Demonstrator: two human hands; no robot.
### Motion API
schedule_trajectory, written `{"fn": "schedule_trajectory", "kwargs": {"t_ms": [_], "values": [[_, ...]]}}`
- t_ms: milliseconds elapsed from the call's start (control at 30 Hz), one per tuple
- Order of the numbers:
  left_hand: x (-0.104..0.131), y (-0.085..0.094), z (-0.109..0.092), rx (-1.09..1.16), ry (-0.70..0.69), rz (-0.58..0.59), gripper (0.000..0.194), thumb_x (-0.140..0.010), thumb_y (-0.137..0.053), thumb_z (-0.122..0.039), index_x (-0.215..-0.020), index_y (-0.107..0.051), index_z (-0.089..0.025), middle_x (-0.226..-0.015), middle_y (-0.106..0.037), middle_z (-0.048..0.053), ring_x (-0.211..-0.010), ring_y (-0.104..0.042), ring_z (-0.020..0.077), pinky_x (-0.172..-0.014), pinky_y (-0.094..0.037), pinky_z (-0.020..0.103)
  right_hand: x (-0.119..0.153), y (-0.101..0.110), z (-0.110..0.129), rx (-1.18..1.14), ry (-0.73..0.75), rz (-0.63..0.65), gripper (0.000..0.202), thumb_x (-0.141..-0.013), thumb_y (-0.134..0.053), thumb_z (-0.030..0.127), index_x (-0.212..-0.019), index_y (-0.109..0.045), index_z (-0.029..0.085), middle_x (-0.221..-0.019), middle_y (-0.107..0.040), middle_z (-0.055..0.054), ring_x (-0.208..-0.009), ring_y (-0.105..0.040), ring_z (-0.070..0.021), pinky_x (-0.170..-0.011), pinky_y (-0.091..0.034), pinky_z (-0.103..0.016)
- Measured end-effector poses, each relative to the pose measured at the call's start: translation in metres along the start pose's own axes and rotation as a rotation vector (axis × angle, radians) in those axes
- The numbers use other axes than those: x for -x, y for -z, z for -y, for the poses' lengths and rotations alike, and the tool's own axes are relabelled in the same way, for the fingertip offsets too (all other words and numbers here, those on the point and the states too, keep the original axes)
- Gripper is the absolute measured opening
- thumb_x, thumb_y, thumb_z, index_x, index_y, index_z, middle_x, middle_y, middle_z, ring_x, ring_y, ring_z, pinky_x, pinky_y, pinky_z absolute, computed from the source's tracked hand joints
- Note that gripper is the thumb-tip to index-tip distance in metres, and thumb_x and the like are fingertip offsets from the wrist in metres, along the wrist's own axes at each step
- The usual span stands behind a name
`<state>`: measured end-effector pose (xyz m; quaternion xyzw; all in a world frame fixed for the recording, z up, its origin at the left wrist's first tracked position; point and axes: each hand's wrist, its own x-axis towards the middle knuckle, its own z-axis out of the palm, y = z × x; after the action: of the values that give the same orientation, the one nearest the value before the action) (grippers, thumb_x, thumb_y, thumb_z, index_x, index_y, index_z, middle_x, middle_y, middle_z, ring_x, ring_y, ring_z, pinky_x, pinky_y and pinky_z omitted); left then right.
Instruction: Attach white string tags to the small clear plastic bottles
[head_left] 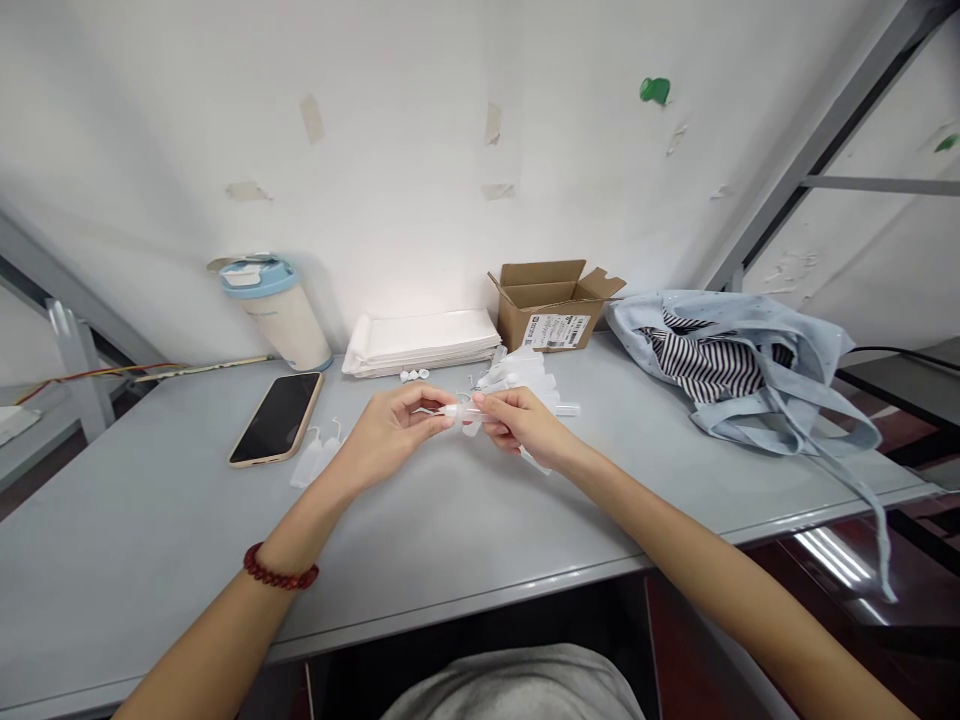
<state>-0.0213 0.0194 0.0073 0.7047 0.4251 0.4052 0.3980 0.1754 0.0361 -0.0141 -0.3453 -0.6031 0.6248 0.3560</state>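
A slim clear plastic tube [568,409] with a white end is held level above the desk, between both hands. My right hand [521,420] is closed around its middle, and the far part sticks out to the right. With fingers pinched, my left hand [397,425] grips the white tip [449,411] at the tube's left end. Just behind my right hand lies a pile of translucent plastic pieces [521,368], partly hidden by it. A few small white caps [414,375] sit behind my left hand. Small translucent bottles with thin curved spouts [315,458] lie left of it.
A phone [276,418] and a cream tumbler with a blue lid [281,315] stand on the left of the grey desk [450,540]. At the back are stacked white envelopes [424,340] and an open cardboard box [551,310]. A light blue cloth bag [750,370] drapes over the right side.
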Motion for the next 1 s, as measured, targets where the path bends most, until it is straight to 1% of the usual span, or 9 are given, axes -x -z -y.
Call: {"fn": "schedule_trajectory", "kwargs": {"t_ms": [133,267,433,500,567,700,767,833,1000], "values": [[-0.0002,-0.0015,0.0001,0.034,0.022,-0.013,0.023,-0.073,-0.072,-0.033,-0.09,-0.069,-0.018,-0.092,-0.069,0.004,-0.089,-0.062,0.0188,-0.077,-0.05,0.028,0.0003,0.0007,0.0016,-0.046,0.006,0.004,0.048,-0.084,-0.056,0.05,-0.056,-0.035,0.019,-0.052,-0.022,0.009,-0.041,-0.021,-0.0033,-0.039,-0.017,-0.021],[-0.0008,-0.0025,-0.0009,0.077,0.126,-0.019,0.028,-0.075,-0.07,-0.04,-0.091,-0.069,-0.018,-0.082,-0.069,0.003,-0.077,-0.063,0.0167,-0.074,-0.05,0.028,0.0028,-0.002,0.0056,-0.003,0.072,-0.015,0.045,-0.085,-0.055,0.05,-0.057,-0.039,0.018,-0.053,-0.024,0.008,-0.043,-0.023,-0.004,-0.04,-0.019,-0.021],[0.0006,-0.0038,-0.0025,0.013,0.181,-0.002,0.032,-0.079,-0.064,-0.046,-0.069,-0.066,-0.016,-0.061,-0.063,0.001,-0.059,-0.059,0.0134,-0.063,-0.048,0.027,0.0052,-0.0044,0.0081,0.076,0.126,-0.036,0.048,-0.085,-0.054,0.051,-0.055,-0.032,0.02,-0.053,-0.022,0.008,-0.044,-0.022,-0.0044,-0.041,-0.019,-0.021],[0.0014,-0.004,-0.0031,-0.022,0.16,0.01,0.031,-0.08,-0.063,-0.045,-0.068,-0.066,-0.016,-0.058,-0.061,0.0,-0.056,-0.056,0.0126,-0.06,-0.047,0.026,0.0051,-0.004,0.0073,0.071,0.112,-0.034,0.048,-0.085,-0.054,0.05,-0.056,-0.034,0.019,-0.053,-0.021,0.008,-0.044,-0.021,-0.0044,-0.041,-0.018,-0.021],[0.0021,-0.0046,-0.0032,-0.042,0.099,0.009,0.024,-0.078,-0.066,-0.041,-0.078,-0.069,-0.017,-0.067,-0.065,0.001,-0.061,-0.058,0.0134,-0.061,-0.048,0.026,0.0042,-0.0023,0.0056,0.032,0.072,-0.02,0.047,-0.085,-0.055,0.05,-0.056,-0.037,0.019,-0.052,-0.02,0.009,-0.043,-0.02,-0.0043,-0.04,-0.017,-0.021],[0.0029,-0.007,-0.0026,-0.08,-0.056,-0.044,0.023,-0.075,-0.069,-0.035,-0.091,-0.07,-0.019,-0.094,-0.069,0.005,-0.084,-0.062,0.018,-0.075,-0.052,0.029,0.0021,0.0016,0.003,-0.037,0.02,0.005,0.046,-0.085,-0.055,0.051,-0.057,-0.04,0.018,-0.051,-0.018,0.01,-0.041,-0.019,-0.0039,-0.04,-0.016,-0.021],[0.0028,-0.0076,-0.0032,-0.085,-0.043,-0.044,0.029,-0.074,-0.07,-0.037,-0.096,-0.069,-0.02,-0.098,-0.069,0.005,-0.085,-0.062,0.0186,-0.077,-0.053,0.03,0.0021,0.0017,0.0034,-0.037,0.033,0.001,0.046,-0.086,-0.055,0.05,-0.057,-0.039,0.018,-0.051,-0.018,0.01,-0.042,-0.019,-0.004,-0.04,-0.016,-0.021],[0.0022,-0.0072,-0.0044,-0.083,0.032,-0.028,0.035,-0.075,-0.069,-0.043,-0.1,-0.068,-0.02,-0.093,-0.069,0.005,-0.077,-0.063,0.0176,-0.072,-0.053,0.031,0.0028,0.0001,0.0047,-0.018,0.065,-0.007,0.047,-0.086,-0.055,0.05,-0.056,-0.035,0.019,-0.052,-0.018,0.009,-0.043,-0.019,-0.0041,-0.04,-0.017,-0.021],[0.0016,-0.0048,-0.007,-0.095,0.138,0.067,0.042,-0.083,-0.053,-0.054,-0.068,-0.063,-0.016,-0.065,-0.064,0.002,-0.058,-0.059,0.0146,-0.061,-0.05,0.028,0.0047,-0.0048,0.0061,0.047,0.115,-0.022,0.05,-0.085,-0.055,0.051,-0.056,-0.029,0.02,-0.053,-0.019,0.009,-0.044,-0.019,-0.0043,-0.04,-0.017,-0.021]]}}
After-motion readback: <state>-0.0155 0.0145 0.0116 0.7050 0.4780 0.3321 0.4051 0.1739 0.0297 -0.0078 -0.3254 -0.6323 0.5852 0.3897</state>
